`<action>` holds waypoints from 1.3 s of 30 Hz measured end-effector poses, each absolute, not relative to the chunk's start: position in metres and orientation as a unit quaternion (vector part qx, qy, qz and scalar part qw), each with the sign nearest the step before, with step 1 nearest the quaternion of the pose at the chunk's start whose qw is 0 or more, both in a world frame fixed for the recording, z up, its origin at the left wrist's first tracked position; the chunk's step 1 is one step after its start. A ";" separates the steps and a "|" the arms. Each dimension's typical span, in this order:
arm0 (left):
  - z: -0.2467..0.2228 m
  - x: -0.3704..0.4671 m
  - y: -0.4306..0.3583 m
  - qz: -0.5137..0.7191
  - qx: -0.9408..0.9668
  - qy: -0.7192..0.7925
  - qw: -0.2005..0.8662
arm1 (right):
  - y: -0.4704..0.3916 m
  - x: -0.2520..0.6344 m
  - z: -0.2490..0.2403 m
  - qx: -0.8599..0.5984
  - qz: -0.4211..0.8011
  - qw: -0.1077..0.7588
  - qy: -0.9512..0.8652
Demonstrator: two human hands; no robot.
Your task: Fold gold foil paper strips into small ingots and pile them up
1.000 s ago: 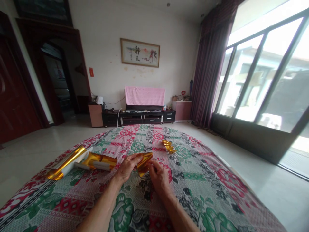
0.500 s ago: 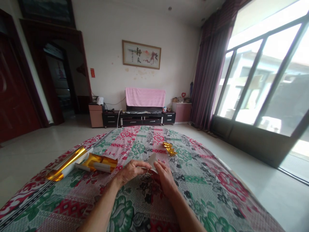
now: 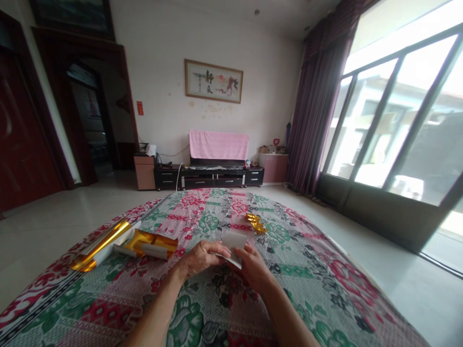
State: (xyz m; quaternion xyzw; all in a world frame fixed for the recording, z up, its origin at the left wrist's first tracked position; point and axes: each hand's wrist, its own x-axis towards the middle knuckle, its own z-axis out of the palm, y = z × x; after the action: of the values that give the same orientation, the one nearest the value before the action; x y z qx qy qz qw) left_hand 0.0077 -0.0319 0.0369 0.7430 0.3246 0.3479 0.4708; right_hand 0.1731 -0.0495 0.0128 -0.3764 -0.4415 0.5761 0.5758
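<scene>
A small sheet of whitish paper (image 3: pixel 234 241) is held up between my two hands, above the flowered cloth. My left hand (image 3: pixel 204 258) pinches its left edge, thumb and fingers pressed together. On the other side my right hand (image 3: pixel 253 265) grips the right part, the thumb on top. Some fingers of both hands are hidden behind the paper and knuckles. Beyond my hands, to the right, lies a short row of folded gold paper pieces (image 3: pixel 256 224). Off to the left rest gold foil sheets (image 3: pixel 148 245) with white undersides, and a longer gold foil roll (image 3: pixel 103 246).
A round-edged surface is covered by a red, green and grey floral cloth (image 3: pixel 202 299). Past it stands a low black TV cabinet (image 3: pixel 217 179) with a pink towel (image 3: pixel 219 144) above. Tall windows (image 3: pixel 390 120) and a purple curtain (image 3: pixel 314 115) are on the right.
The paper has turned and opened out, showing a broader pale face between my hands. My right hand has shifted slightly right. The foil sheets and folded gold pieces lie as before.
</scene>
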 end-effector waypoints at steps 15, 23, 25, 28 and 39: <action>0.027 0.014 -0.027 0.463 0.679 0.378 0.426 | -0.046 0.168 -0.003 -0.342 0.609 0.597 -0.394; 0.024 0.021 -0.028 0.480 0.612 0.386 0.496 | -0.050 0.165 -0.001 -0.352 0.578 0.571 -0.464; 0.025 0.023 -0.029 0.491 0.599 0.386 0.501 | -0.050 0.165 -0.001 -0.357 0.569 0.571 -0.472; 0.022 0.026 -0.027 0.509 0.579 0.413 0.486 | -0.051 0.166 0.000 -0.356 0.562 0.591 -0.457; 0.011 0.033 -0.022 0.554 0.553 0.372 0.499 | -0.045 0.159 -0.004 -0.338 0.526 0.644 -0.442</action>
State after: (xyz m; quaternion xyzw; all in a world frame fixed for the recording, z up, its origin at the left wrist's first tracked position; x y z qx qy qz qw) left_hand 0.0335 -0.0216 0.0109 0.5527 0.3716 0.5543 0.4992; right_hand 0.1588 -0.0446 -0.0040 -0.3377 -0.4417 0.5257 0.6439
